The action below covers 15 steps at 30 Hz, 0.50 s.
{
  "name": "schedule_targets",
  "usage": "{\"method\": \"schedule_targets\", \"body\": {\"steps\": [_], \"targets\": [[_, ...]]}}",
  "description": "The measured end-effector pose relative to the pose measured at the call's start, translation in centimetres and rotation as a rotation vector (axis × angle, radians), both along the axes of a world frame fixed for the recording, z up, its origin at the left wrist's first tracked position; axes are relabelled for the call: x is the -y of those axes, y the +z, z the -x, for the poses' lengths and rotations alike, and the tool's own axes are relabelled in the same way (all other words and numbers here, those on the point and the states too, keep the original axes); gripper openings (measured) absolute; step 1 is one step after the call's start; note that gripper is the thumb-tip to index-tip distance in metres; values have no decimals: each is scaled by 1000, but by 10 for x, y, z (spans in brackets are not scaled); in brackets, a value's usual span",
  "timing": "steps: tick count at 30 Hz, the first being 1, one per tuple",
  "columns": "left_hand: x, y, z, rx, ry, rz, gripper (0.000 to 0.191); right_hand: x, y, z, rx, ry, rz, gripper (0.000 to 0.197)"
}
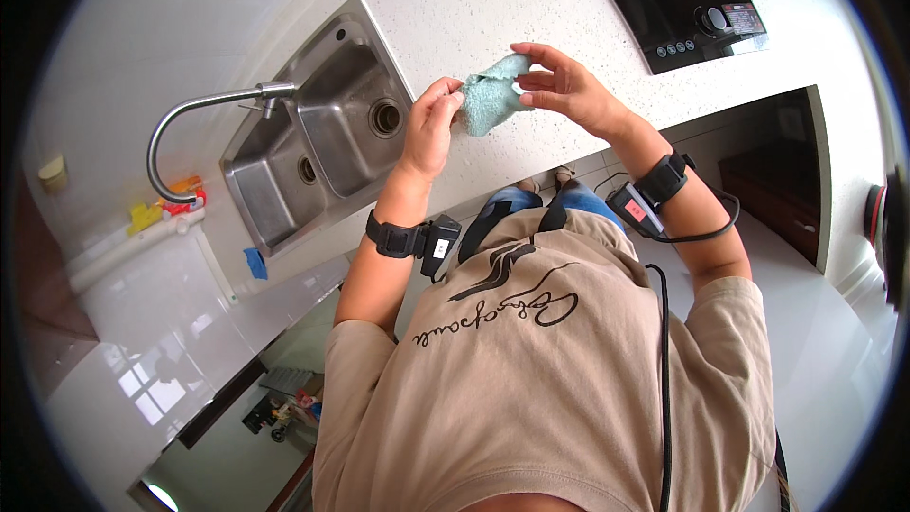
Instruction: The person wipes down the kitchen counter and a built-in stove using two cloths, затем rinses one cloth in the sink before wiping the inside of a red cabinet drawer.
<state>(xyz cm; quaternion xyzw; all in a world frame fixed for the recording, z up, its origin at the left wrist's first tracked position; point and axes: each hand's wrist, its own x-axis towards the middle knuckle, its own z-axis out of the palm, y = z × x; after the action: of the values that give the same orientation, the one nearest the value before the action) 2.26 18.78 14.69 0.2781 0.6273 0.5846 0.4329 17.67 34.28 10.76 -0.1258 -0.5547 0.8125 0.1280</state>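
A small pale-green terry cloth (490,103), folded and crumpled, is held above the front part of the speckled white countertop (455,21). My left hand (431,128) pinches its left end between thumb and fingers. At the cloth's right end is my right hand (572,94), its fingers spread, with the fingertips and thumb against or very close to the fabric. Left of my left hand lies a double-bowl stainless steel sink (323,96), and no water shows running from its curved faucet (167,117).
A black glass gas hob (682,14) is set into the counter at the far right. Past the sink are a yellow and red item (167,210) and a blue scrap (255,263). Under the counter at right is an open recess (761,163). A cable (665,384) hangs along my shirt.
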Motion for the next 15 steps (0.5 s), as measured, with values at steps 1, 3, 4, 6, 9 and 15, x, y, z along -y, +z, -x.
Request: {"method": "schedule_targets", "body": {"steps": [1,3,4,6,9,15], "targets": [[-1,3,0,-1,-2,2,19,0,-1,1,-1,-2,2,60],[-3,12,1,172,-22,35,18,0,-2,5,-37,-93,-10,61],[-4,15,1,171,-22,38,18,0,0,7,-48,-124,3,58],[-7,20,-2,214,4,57,16,0,2,10,-15,-89,-8,55],[-11,22,-3,118,32,39,15,4,5,16,27,-114,-25,46],[-4,20,14,160,103,54,21,11,18,26,231,-246,-446,44]]}}
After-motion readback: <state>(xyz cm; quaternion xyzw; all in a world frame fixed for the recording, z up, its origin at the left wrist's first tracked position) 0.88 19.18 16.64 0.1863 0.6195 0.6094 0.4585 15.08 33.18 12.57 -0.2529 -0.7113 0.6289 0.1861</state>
